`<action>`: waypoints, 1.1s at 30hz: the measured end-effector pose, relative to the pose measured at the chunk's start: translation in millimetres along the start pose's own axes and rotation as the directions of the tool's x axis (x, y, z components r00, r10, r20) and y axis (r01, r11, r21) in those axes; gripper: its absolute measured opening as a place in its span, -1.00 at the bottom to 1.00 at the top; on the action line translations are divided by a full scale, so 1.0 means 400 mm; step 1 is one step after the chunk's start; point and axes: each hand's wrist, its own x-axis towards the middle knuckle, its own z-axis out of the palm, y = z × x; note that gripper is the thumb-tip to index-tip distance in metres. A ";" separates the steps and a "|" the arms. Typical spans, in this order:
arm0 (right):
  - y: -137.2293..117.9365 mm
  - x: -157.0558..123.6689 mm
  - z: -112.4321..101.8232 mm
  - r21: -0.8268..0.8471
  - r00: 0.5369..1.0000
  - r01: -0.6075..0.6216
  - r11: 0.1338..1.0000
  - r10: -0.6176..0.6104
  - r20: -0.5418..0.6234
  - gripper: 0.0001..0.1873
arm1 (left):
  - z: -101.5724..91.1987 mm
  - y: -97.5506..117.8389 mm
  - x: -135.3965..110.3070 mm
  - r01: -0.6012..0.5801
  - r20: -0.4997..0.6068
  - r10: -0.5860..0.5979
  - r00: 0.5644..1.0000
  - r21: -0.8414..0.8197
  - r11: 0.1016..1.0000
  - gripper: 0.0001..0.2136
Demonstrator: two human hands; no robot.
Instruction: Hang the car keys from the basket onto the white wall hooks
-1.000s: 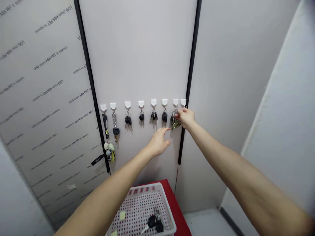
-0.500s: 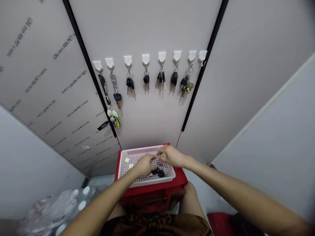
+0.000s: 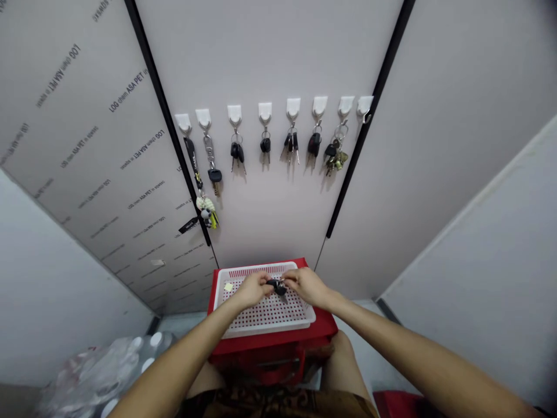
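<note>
A bunch of black-headed keys (image 3: 278,287) is held between my two hands, above the white perforated basket (image 3: 265,331). The fingers of my left hand (image 3: 253,289) pinch the keys from the left. From the other side, my right hand (image 3: 307,286) closes its fingertips on the bunch near its ring; the ring itself is too small to make out. A pale yellow paper piece (image 3: 228,287) lies in the basket's left part. Under the basket is a red box-like bag (image 3: 324,325).
White hooks (image 3: 265,111) line the wall, several with keys hanging from them. The rightmost hook (image 3: 364,107) holds nothing. A lanyard with a plush charm (image 3: 206,212) hangs at left. Clear plastic bottles (image 3: 150,345) stand on the floor at lower left.
The keys have been lifted off the basket's bottom and are now between both hands. My hands have come to the same level. The view has shifted slightly.
</note>
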 end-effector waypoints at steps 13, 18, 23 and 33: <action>-0.039 0.021 -0.127 0.746 0.960 -0.093 0.660 0.258 -0.109 -0.81 | -0.056 0.126 0.005 -0.057 -0.008 0.061 0.998 -0.489 0.870 -0.83; -0.035 0.016 -0.252 0.724 0.971 -0.046 0.688 0.201 -0.130 -0.81 | -0.057 0.225 0.029 -0.168 -0.032 0.172 0.985 -0.449 0.878 -0.85; -0.035 0.028 -0.401 0.783 0.868 0.153 0.603 0.297 -0.399 -0.83 | -0.049 0.402 0.054 -0.294 -0.090 0.281 0.956 -0.366 0.883 -0.86; -0.007 0.049 -0.683 0.773 0.718 0.205 0.600 0.444 -0.535 -0.97 | -0.029 0.584 0.096 -0.380 -0.150 0.357 0.922 -0.176 0.908 -0.72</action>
